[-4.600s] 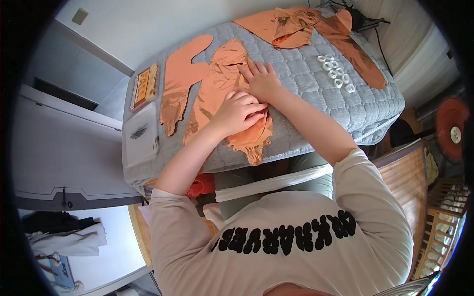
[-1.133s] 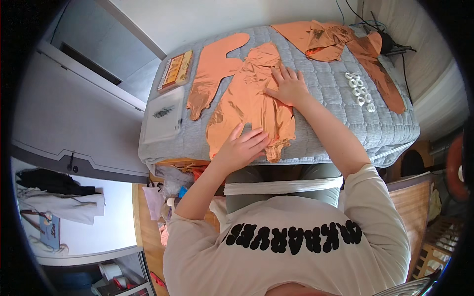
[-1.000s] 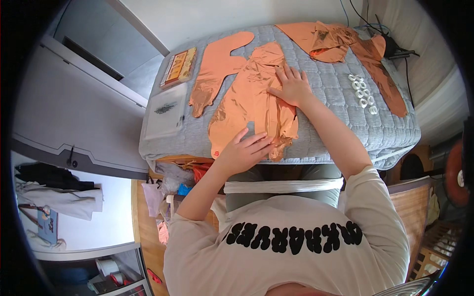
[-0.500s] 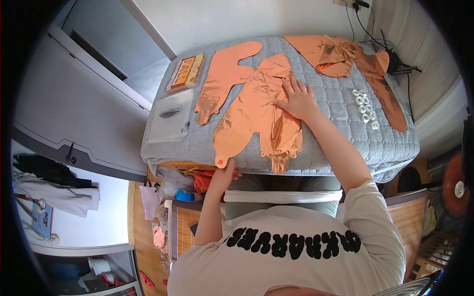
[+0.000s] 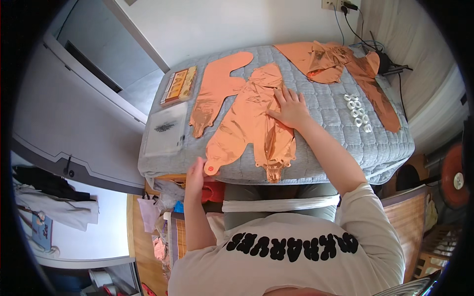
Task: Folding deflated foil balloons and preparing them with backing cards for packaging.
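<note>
A rose-gold foil balloon (image 5: 239, 116), uninflated and creased, lies over the middle of the bed, its lower lobe ending in a tab with a red spot. Flat on its right side rests my right hand (image 5: 291, 109), fingers spread. My left hand (image 5: 197, 171) is at the tab by the bed's front edge, thumb raised beside it. Its other fingers are partly hidden under the tab, and no pinch shows. Another flat foil balloon (image 5: 217, 81) lies just behind to the left, touching or overlapping the first. A crumpled one (image 5: 327, 61) lies at the far right.
At the bed's left are a flat box (image 5: 179, 85) and a translucent plastic sheet or case (image 5: 163, 129). Several white ribbon rolls (image 5: 357, 112) sit on the grey quilt (image 5: 328, 143) to the right. Cables (image 5: 368, 39) run along the wall behind.
My left hand has shifted left and its thumb has come up beside the tab. My right hand stays flat on the balloon. The whole view has moved slightly.
</note>
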{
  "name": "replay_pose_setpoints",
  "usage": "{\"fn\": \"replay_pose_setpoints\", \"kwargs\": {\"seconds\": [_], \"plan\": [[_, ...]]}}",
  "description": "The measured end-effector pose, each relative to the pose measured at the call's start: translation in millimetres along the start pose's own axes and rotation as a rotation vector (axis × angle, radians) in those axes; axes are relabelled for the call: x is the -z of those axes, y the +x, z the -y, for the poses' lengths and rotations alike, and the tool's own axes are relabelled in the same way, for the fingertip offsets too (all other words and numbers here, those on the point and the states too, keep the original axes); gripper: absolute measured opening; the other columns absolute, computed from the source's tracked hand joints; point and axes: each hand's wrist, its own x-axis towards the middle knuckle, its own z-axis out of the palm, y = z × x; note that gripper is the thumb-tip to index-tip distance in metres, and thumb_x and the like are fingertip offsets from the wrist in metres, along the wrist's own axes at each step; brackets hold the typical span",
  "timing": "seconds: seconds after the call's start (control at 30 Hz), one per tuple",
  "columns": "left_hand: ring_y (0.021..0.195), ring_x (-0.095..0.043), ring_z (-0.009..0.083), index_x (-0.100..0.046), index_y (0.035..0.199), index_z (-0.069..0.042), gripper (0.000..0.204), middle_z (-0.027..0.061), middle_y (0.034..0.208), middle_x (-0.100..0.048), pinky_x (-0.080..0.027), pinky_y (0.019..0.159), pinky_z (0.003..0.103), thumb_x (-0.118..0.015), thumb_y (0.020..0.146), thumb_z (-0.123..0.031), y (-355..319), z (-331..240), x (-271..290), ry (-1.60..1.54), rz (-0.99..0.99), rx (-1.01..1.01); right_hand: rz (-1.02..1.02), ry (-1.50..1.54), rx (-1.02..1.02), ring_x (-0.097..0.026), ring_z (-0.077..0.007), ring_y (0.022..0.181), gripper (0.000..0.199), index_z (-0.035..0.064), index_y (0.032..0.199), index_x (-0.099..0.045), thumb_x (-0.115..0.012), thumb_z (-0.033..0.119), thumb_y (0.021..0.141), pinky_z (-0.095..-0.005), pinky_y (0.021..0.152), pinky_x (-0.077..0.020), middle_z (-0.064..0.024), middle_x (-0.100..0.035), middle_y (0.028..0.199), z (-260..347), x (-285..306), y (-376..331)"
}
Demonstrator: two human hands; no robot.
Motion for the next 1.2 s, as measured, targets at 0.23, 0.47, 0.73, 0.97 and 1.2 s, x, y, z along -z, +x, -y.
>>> {"fn": "replay_pose_setpoints", "kwargs": {"seconds": [0.23,0.47,0.73,0.97,1.2], "plan": [[0.081,-0.067,0.0113,-0.065,0.094,-0.003,0.012,0.0005,0.088,-0.066,-0.052,0.068,0.025,-0.062,0.101,-0.012,17.9,-35.5,-60.6,-0.015,0.111,-0.525,0.0,-0.024,-0.013,-0.024,-0.034,0.154,0.095,0.0148,0.163,-0.022,-0.041,0.078,0.094,-0.0579,0.124,-0.0172,-0.0156,-0.026,0.167,-0.1,1.6,-0.1],[0.077,-0.062,0.0066,-0.061,0.087,-0.002,0.014,0.0013,0.091,-0.065,-0.051,0.067,0.025,-0.068,0.098,-0.006,39.5,-74.6,-138.7,0.428,0.621,-0.456,0.074,-0.076,0.009,-0.022,-0.0335,0.155,0.091,0.0149,0.165,-0.017,-0.052,0.063,0.095,-0.0588,0.124,-0.0169,-0.0167,-0.021,0.169,1.2,8.2,-5.4],[0.111,-0.065,0.0149,-0.062,0.12,-0.001,0.022,0.009,0.126,-0.068,-0.053,0.095,0.032,-0.058,0.105,-0.016,97.3,-73.8,-145.7,0.306,0.868,-0.517,0.1,-0.099,0.022,-0.024,-0.0325,0.155,0.079,0.0169,0.165,-0.012,-0.055,0.025,0.099,-0.0593,0.123,-0.0231,-0.0161,-0.019,0.17,-12.8,-11.3,14.1],[0.15,-0.033,0.0356,-0.04,0.152,0.0,0.066,0.0241,0.159,-0.037,-0.027,0.123,0.048,-0.053,0.104,-0.042,188.0,-87.2,-116.0,1.175,0.296,-0.859,0.048,-0.075,0.039,-0.024,-0.0326,0.155,0.083,0.0145,0.165,-0.012,-0.059,0.016,0.097,-0.0585,0.123,-0.0234,-0.0151,-0.018,0.17,2.2,-5.2,5.6],[0.155,-0.021,0.0392,-0.029,0.156,0.006,0.065,0.0259,0.165,-0.026,-0.019,0.126,0.049,-0.04,0.102,-0.027,194.2,-73.3,-147.9,1.268,0.43,-0.801,0.056,-0.067,-0.021,-0.024,-0.0301,0.155,0.066,0.0124,0.162,-0.019,-0.046,0.027,0.103,-0.0576,0.124,-0.0214,-0.0132,-0.022,0.169,-12.1,-14.8,12.1]]}}
